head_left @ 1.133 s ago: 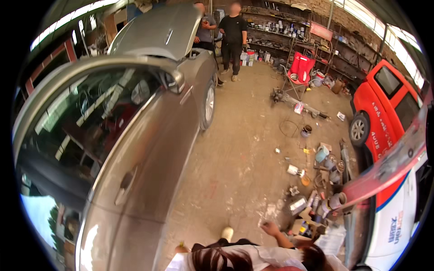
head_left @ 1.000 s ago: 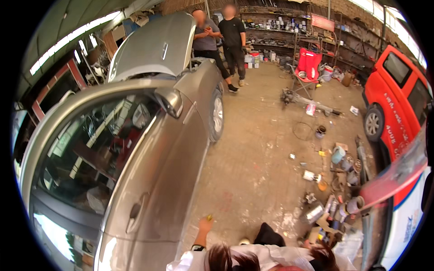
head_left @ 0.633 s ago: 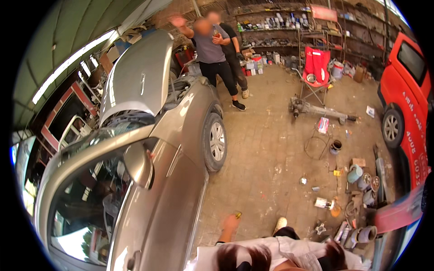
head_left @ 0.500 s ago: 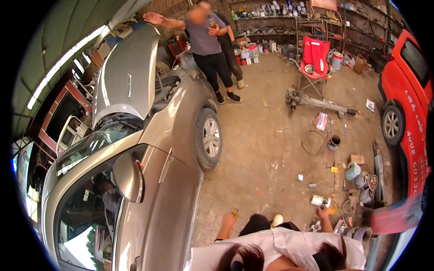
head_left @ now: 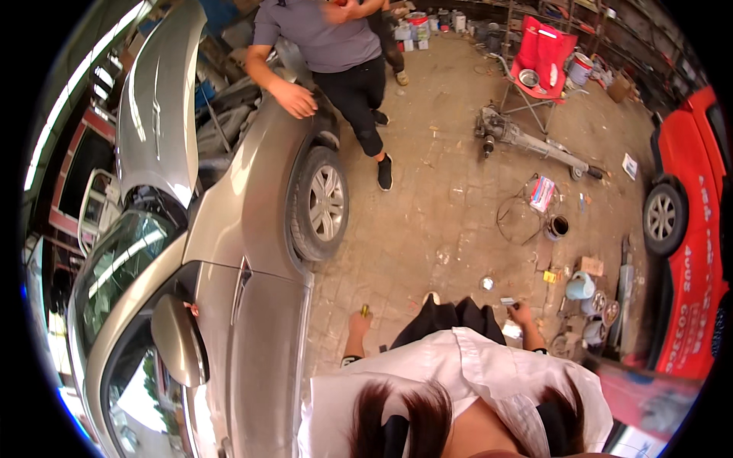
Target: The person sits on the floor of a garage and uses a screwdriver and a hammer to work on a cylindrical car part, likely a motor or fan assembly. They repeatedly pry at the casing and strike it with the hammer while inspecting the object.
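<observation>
- My left hand [head_left: 359, 324] hangs low beside the tan car [head_left: 252, 229], fingers closed round a small yellowish object [head_left: 365, 310] that sticks out above the fist.
- My right hand [head_left: 524, 314] is down on the right, pinching a small flat pale item [head_left: 508, 301]; I cannot tell what it is.
- To carry both well, I judge a firm, steady grip is needed and a path kept off the door mirror [head_left: 177, 345] and the floor clutter [head_left: 588, 294] at right.
- The yellowish object is too small to give a sure axis; it seems to point far, away from me.
- The flat item's long side seems to run left-right.
- Farther off, a person's hand [head_left: 296, 99] rests on the car's fender by the front wheel [head_left: 319, 204].
</observation>
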The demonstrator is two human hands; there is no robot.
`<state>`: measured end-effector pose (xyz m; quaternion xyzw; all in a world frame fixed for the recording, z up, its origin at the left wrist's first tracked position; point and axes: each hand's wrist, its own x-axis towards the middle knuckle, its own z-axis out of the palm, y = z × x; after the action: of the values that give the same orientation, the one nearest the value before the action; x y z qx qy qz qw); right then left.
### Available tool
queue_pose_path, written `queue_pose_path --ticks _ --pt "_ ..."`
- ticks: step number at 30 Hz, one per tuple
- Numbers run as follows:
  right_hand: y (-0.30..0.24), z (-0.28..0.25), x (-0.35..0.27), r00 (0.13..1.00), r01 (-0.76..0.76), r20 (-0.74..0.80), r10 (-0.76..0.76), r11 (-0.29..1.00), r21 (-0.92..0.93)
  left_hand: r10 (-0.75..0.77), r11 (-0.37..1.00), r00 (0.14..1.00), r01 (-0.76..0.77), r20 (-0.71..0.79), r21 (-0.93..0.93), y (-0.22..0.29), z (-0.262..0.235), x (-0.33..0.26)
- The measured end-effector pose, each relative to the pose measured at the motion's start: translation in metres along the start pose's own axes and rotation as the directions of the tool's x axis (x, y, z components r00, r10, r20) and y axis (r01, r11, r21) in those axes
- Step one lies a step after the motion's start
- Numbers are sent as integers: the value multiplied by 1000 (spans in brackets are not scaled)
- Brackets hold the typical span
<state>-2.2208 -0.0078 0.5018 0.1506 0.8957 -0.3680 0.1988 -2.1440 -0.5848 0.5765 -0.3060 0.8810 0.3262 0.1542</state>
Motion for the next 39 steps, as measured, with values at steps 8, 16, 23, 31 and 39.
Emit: queue_pose_path --ticks 8,16,23,31,39 --pt "-6 -35 64 747 -568 466 474 820 77 -184 887 954 58 -236 -458 57 -1 -64" --pt "-185 -1 211 903 287 334 -269 958 -2 -876 463 475 784 -81 -413 -86 173 -313" --pt "-246 -3 241 859 431 341 -381 899 -81 -919 311 389 821 70 -478 17 213 -361" --pt "-171 47 161 787 533 524 -325 786 -314 -607 781 548 274 -576 -562 56 36 -278" --pt "-134 -2 146 860 460 432 -270 777 -430 -61 919 -78 -394 -995 -25 230 -244 -352"
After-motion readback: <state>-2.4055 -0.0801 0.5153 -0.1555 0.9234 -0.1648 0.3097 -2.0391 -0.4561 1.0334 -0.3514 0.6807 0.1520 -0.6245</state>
